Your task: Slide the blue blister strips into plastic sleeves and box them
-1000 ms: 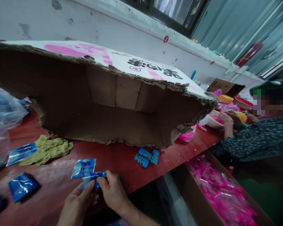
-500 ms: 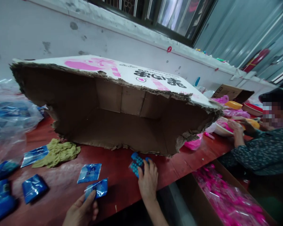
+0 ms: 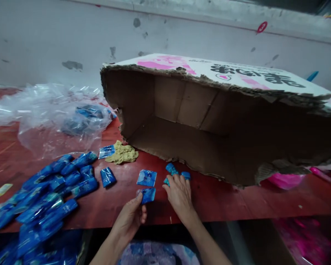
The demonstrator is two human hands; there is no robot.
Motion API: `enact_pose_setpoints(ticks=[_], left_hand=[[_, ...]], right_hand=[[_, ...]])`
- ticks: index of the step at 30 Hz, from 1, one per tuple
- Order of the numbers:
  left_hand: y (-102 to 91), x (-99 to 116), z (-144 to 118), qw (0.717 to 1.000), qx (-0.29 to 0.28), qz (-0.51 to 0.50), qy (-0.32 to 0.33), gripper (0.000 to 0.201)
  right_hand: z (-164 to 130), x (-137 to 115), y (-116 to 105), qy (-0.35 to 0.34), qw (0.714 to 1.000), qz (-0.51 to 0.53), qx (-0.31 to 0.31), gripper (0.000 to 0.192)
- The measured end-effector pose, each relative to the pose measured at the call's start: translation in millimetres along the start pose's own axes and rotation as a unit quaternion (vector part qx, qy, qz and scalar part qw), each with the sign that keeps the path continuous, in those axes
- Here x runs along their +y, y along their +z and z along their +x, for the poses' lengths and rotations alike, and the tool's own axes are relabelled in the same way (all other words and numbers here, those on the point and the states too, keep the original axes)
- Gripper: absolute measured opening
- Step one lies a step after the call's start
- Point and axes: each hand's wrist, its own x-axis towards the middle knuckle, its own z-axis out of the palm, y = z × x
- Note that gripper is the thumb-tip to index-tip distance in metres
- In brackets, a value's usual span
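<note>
My left hand (image 3: 132, 215) is closed, pinching a flat, shiny blue printed wrapper (image 3: 148, 195) between thumb and fingers. Another blue wrapper (image 3: 147, 178) lies flat on the table just beyond it. My right hand (image 3: 180, 197) has its fingers curled down over small blue-capped bottles (image 3: 171, 169) that look filled with turquoise beads; part of them is hidden under the fingers. A single wrapped blue pack (image 3: 108, 177) rests farther left, near a crumpled yellow-green cloth (image 3: 123, 153) that partly covers one more blue wrapper (image 3: 106, 151).
A large torn-edged cardboard box (image 3: 182, 101) lies with its open side toward me. To the left are a heap of wrapped blue packs (image 3: 55, 184) and a clear plastic bag (image 3: 52, 121). The red table (image 3: 217, 202) has its front edge close to my forearms. Pink goods (image 3: 306, 239) are at lower right.
My view has swung left, bringing the heap of blue packs in and the other person out. My left hand still pinches the wrapper; my right hand stays at the bottles.
</note>
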Motion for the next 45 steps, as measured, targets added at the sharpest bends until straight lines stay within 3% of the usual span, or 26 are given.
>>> enact_pose_setpoints(ticks=[2,4,8,11,14,17,22,24,27,29,32,35,39,45], left_hand=[[-4.0,1.8,0.7,1.0,-0.003,-0.003,-0.001,0.039],[-7.2,3.4,1.4,1.0,-0.003,-0.003,-0.002,0.038],[-9.7,4.4,2.8,0.999,-0.015,0.014,0.027,0.04],[-9.2,4.1,3.0,0.996,-0.002,0.06,0.067,0.044],[-7.6,3.6,1.7,0.985,0.008,0.133,0.113,0.044],[-4.8,2.3,-0.3,0.981,-0.007,0.161,0.104,0.044],[-4.4,-0.6,-1.3,0.997,-0.03,0.067,0.033,0.043],[-7.1,-0.9,-0.5,0.999,-0.035,0.038,0.013,0.041],[-10.8,0.0,0.5,1.0,-0.02,0.02,0.004,0.04],[-11.6,1.3,0.3,1.0,-0.005,0.013,0.008,0.041],[-11.4,3.1,-0.5,1.0,0.003,-0.003,0.01,0.041],[-11.8,3.8,-0.5,1.0,-0.019,-0.017,0.009,0.037],[-12.0,3.6,1.8,0.999,-0.022,-0.03,0.012,0.034],[-5.5,3.3,2.6,0.999,0.023,-0.02,0.03,0.034]], right_hand=[[3.2,-3.8,-1.7,-0.007,0.994,0.105,-0.001,0.018],[4.2,-8.6,-2.4,-0.001,0.964,0.266,-0.019,0.019],[-0.1,-20.9,1.4,0.058,0.839,0.526,-0.123,0.035],[-5.0,-28.1,8.5,0.094,0.771,0.608,-0.163,0.048],[-9.8,-32.3,18.9,0.106,0.742,0.641,-0.167,0.05],[-16.7,-37.3,30.4,0.096,0.759,0.631,-0.129,0.046],[-28.5,-45.8,27.7,0.088,0.833,0.539,-0.09,0.039],[-27.8,-41.1,17.3,0.036,0.871,0.477,-0.11,0.037],[-19.7,-21.3,3.6,-0.046,0.952,0.289,-0.085,0.036],[-12.7,-5.3,1.2,-0.034,0.992,0.115,-0.031,0.036],[-5.3,10.7,6.9,-0.002,0.998,-0.061,0.003,0.031],[-3.2,14.2,16.1,-0.028,0.995,-0.092,0.005,0.028],[-4.6,13.5,24.9,-0.075,0.997,-0.028,0.018,0.028],[-14.0,5.4,15.4,-0.083,0.969,0.227,0.052,0.028]])
